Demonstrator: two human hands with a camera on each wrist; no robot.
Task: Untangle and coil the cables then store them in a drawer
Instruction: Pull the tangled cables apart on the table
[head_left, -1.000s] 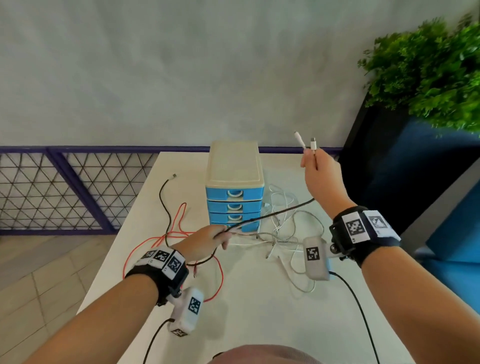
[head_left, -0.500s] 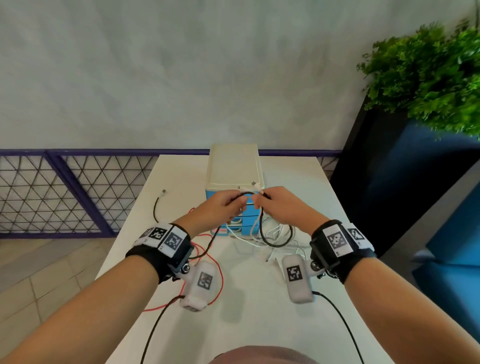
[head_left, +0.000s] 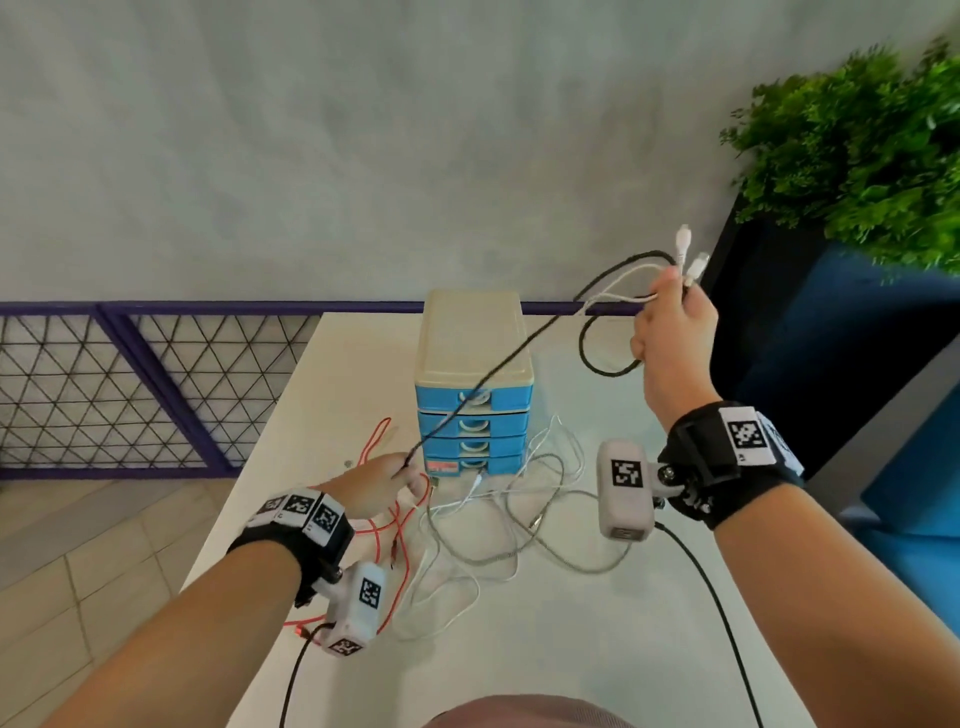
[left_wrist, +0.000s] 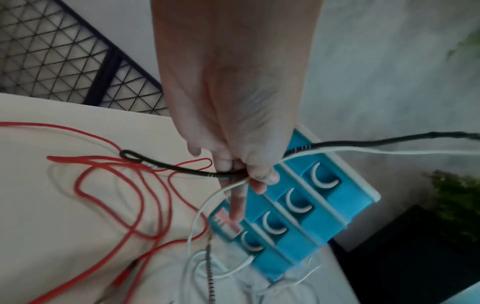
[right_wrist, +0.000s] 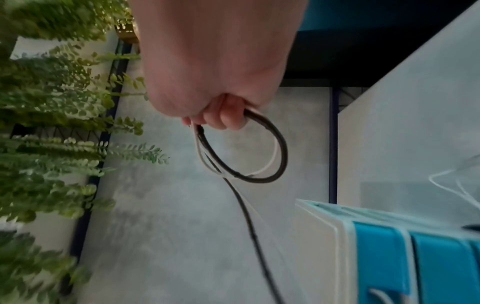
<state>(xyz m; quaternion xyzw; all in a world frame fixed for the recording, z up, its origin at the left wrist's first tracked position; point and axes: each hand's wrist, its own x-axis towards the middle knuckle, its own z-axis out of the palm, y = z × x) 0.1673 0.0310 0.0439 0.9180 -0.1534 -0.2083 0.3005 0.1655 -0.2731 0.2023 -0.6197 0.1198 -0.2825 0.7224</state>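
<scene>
A black cable (head_left: 519, 348) stretches taut between my two hands, across the front of the drawer unit (head_left: 475, 338). My left hand (head_left: 402, 470) is low by the bottom drawer and pinches the black cable (left_wrist: 182, 169) together with a white cable (left_wrist: 207, 203). My right hand (head_left: 670, 296) is raised to the right of the unit and grips a small coil of black and white cable (right_wrist: 259, 174). Two white plugs (head_left: 691, 254) stick up above its fingers. All the blue drawers (left_wrist: 298, 205) are closed.
A red cable (head_left: 384, 530) lies looped on the white table (head_left: 571, 649) under my left wrist. White and grey cables (head_left: 519, 525) lie tangled before the drawers. A green plant (head_left: 857, 156) on a dark planter stands at the right; a mesh railing (head_left: 130, 395) is on the left.
Half a second ago both hands met in front of the drawers. My right hand has since risen up and right with the coil; my left has dropped down and left, pulling the black cable taut.
</scene>
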